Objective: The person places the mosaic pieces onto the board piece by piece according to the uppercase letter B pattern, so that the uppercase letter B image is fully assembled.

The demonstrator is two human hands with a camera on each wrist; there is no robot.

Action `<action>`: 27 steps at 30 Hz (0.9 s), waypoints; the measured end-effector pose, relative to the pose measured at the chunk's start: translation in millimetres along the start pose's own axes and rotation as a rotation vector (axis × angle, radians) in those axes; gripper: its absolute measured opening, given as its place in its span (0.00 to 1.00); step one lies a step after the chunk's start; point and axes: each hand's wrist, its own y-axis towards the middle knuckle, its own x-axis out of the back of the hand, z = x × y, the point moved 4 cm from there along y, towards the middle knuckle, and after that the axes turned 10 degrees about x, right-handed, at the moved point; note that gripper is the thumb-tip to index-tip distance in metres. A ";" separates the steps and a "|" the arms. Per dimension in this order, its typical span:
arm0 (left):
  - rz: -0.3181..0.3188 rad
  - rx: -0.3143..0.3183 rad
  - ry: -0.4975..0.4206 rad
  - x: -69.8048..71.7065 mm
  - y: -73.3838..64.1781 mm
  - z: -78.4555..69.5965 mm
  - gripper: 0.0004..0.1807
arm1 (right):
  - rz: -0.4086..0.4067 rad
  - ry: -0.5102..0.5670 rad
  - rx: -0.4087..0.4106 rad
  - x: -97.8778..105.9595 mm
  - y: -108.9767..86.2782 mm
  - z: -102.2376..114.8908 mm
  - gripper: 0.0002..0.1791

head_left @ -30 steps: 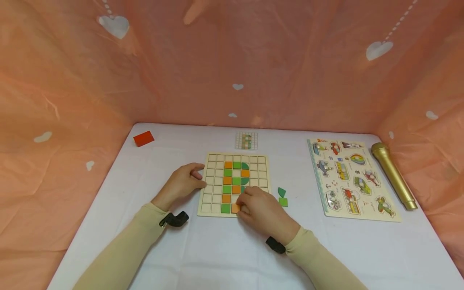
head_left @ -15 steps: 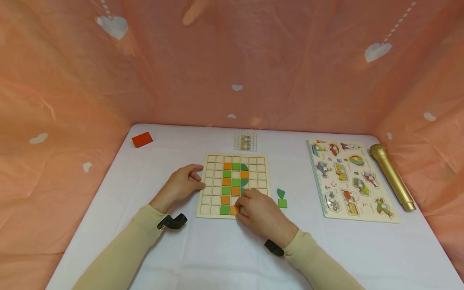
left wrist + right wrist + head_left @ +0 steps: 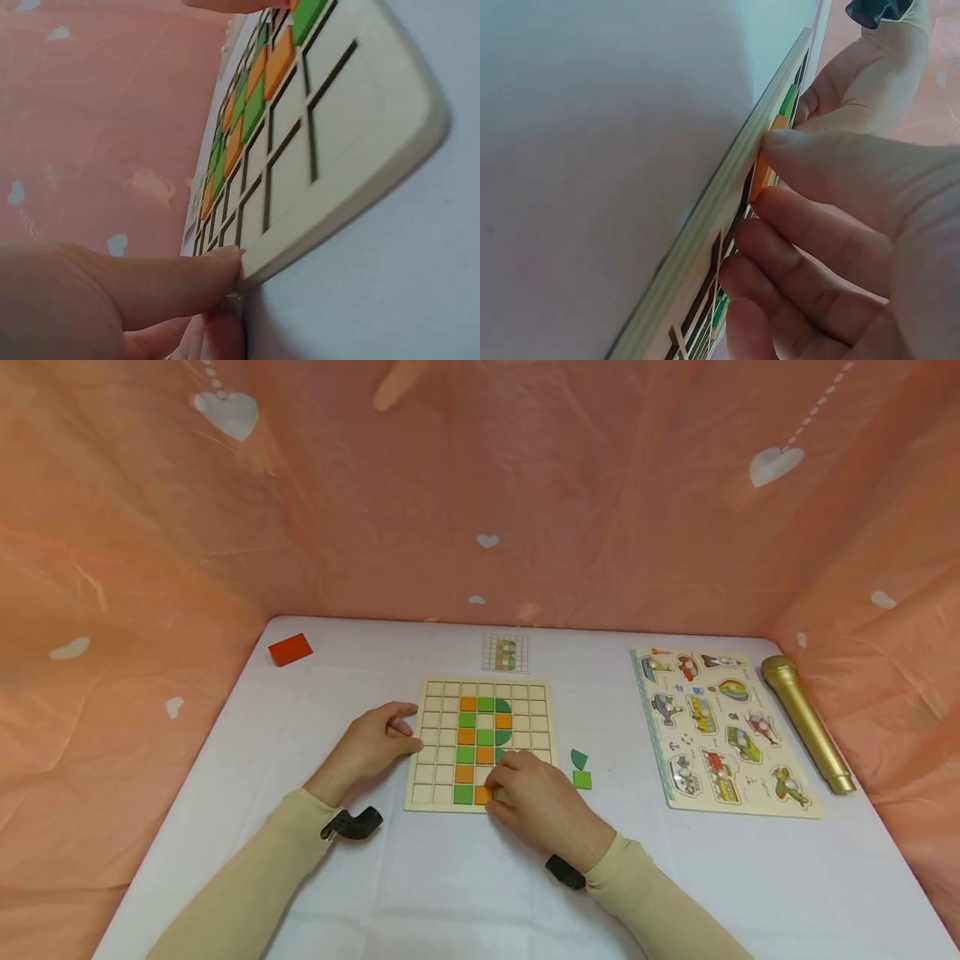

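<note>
A pale wooden grid board (image 3: 537, 704) lies flat on the white table, with orange and green tiles in its middle columns. At its front edge my right hand (image 3: 546, 797) pinches an orange square tile (image 3: 760, 176) between thumb and index finger, low over the cells. That hand covers part of the board's lower right. Along the left side, my left hand (image 3: 366, 746) touches the board's edge with its thumb and index finger spread apart. Just right of the board lie a green quarter-circle tile (image 3: 579, 760) and a green square tile (image 3: 582, 780).
Behind the board is a small printed pattern card (image 3: 506, 653). A red block (image 3: 290, 650) sits at the far left corner. On the right are a picture peg puzzle (image 3: 723, 735) and a gold microphone (image 3: 808, 727). Pink cloth (image 3: 480, 485) walls the table's back and sides.
The head view has shifted slightly, so everything appears a little farther left. Both hands keep nearly the same places on the board, the right still at the orange tile.
</note>
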 end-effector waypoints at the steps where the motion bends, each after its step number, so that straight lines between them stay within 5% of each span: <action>1: -0.006 -0.005 0.011 -0.7 -2.5 0.2 0.33 | 0.002 0.003 0.000 -0.2 0.2 0.1 0.06; 16: 0.038 -0.019 -0.026 -14.0 -63.1 8.2 0.36 | -0.035 -0.024 -0.010 12.8 -3.0 -5.7 0.09; 27: 0.022 0.000 -0.062 -16.8 -65.4 15.0 0.33 | -0.062 0.004 -0.270 40.6 -51.8 -53.1 0.14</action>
